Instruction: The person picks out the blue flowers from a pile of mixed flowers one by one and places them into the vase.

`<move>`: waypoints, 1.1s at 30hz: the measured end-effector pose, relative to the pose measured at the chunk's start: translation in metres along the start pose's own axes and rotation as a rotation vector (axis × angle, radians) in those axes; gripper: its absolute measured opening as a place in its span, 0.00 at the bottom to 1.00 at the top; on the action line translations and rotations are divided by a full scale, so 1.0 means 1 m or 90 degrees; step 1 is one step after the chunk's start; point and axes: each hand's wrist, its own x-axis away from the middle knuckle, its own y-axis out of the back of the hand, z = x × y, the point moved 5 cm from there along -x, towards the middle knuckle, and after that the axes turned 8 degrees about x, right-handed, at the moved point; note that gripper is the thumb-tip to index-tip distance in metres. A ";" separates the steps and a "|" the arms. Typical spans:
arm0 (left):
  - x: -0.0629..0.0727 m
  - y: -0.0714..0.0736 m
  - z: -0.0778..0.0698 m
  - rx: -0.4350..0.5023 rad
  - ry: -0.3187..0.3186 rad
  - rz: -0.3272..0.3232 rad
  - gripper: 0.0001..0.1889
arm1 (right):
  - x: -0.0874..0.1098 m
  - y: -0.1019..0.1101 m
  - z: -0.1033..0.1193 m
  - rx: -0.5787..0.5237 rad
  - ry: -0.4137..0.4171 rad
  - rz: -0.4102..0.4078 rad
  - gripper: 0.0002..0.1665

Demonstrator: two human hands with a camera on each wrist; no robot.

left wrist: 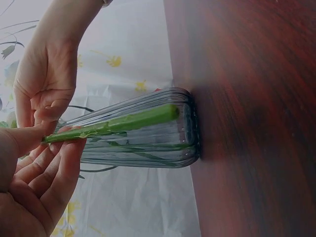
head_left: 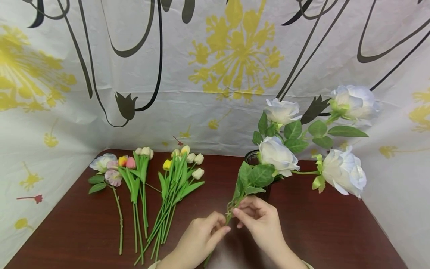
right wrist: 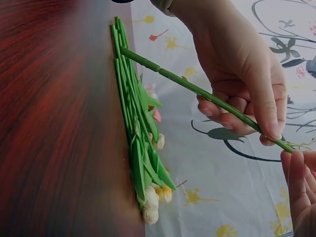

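Observation:
My left hand (head_left: 201,237) pinches the green stem (left wrist: 133,121) of a white-blue artificial rose (head_left: 278,155) between thumb and fingers. Just higher on the same stem, my right hand (head_left: 262,222) pinches it close under the leaves (head_left: 256,177). The rose leans up and to the right, and its cut lower end points toward the table's front. Behind it stands a ribbed dark glass vase (head_left: 252,158), partly hidden by bloom and leaves in the head view. In the left wrist view, the stem overlaps the vase (left wrist: 148,153).
Three more white-blue roses (head_left: 344,172) rise at the right, around the vase. At left on the brown table (head_left: 100,224) lie white and yellow tulips (head_left: 174,186), a smaller tulip bunch (head_left: 136,179) and a stem with pale blooms (head_left: 114,177). A patterned cloth (head_left: 188,112) hangs behind.

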 end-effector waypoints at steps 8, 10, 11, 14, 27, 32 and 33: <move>-0.002 -0.001 0.001 0.000 -0.002 0.024 0.05 | -0.003 0.008 0.001 -0.010 0.016 -0.023 0.11; -0.002 -0.001 0.002 -0.005 -0.002 0.028 0.05 | -0.004 0.010 0.002 -0.015 0.025 -0.029 0.11; -0.002 -0.001 0.002 -0.008 -0.003 0.029 0.05 | -0.004 0.011 0.003 -0.018 0.028 -0.033 0.11; -0.002 -0.002 0.003 -0.015 -0.005 0.030 0.04 | -0.005 0.014 0.004 -0.020 0.041 -0.044 0.12; -0.001 -0.001 0.008 -0.048 -0.027 0.020 0.03 | -0.013 0.035 0.016 -0.024 0.083 -0.101 0.14; -0.002 -0.001 0.011 -0.067 -0.011 0.031 0.02 | -0.016 0.044 0.021 -0.013 0.090 -0.126 0.14; -0.002 -0.001 0.011 -0.071 -0.008 0.033 0.02 | -0.016 0.046 0.022 -0.011 0.092 -0.131 0.14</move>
